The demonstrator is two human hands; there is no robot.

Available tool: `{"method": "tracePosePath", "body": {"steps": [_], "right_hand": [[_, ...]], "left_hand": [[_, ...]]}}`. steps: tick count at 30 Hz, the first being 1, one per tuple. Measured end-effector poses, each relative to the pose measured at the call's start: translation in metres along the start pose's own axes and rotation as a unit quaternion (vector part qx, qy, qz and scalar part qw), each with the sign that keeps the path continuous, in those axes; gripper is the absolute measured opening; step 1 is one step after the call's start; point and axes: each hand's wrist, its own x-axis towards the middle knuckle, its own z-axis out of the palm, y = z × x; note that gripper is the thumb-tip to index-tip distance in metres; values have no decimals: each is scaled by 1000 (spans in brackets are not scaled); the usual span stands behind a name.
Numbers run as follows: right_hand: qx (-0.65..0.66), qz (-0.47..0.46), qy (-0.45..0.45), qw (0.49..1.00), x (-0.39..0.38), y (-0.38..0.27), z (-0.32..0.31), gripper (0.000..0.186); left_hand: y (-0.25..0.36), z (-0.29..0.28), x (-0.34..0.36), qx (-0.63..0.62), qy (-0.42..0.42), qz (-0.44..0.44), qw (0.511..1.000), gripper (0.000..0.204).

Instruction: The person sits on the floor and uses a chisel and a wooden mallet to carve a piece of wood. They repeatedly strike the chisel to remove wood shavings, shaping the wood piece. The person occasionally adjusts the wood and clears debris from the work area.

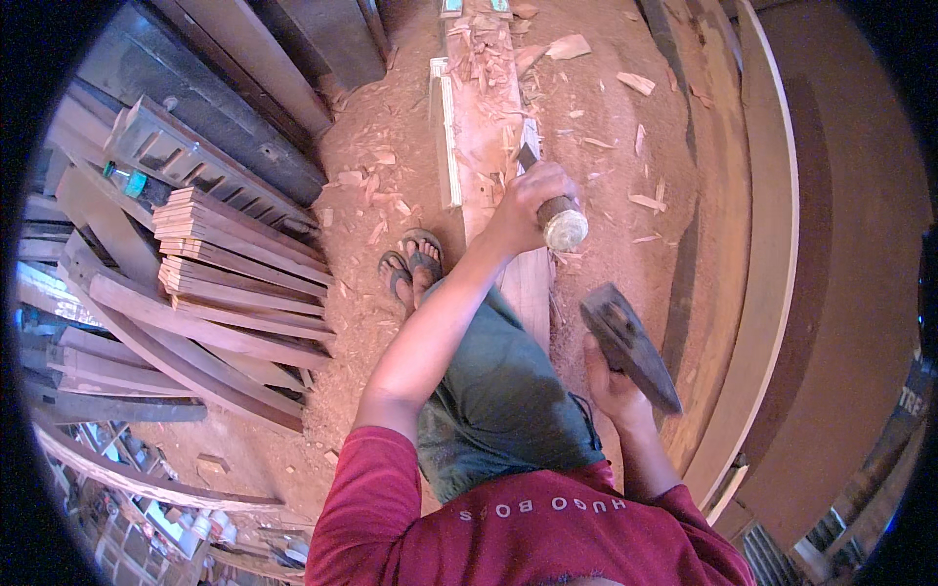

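Reddish chip-strewn floor [616, 205], dark-bladed, wooden-handled chisel [564, 230] clasped in the left hand [534, 200] at a long pale wooden beam [528, 293], dark long-headed mallet [632, 344] gripped by the right hand [616, 393] right of the beam, flat brown planks [239, 264] stacked left of it.

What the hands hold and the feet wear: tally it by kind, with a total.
Chisel: 1, in the left hand
Dark mallet: 1, in the right hand
Sandals: 2, both worn
Total: 4
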Motion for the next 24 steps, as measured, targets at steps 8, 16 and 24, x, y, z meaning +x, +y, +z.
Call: {"method": "tracePosePath", "body": {"steps": [8,16,24], "right_hand": [[23,-42,43,998,37,-2,7,8],[59,-15,14,998,50,6,14,19],[65,-30,20,997,67,3,22,33]], "left_hand": [[-6,4,-4,9,11,-14,1000,28],[-12,0,3,27,6,-3,1000,27],[-15,2,0,21,2,-28,999,24]]}}
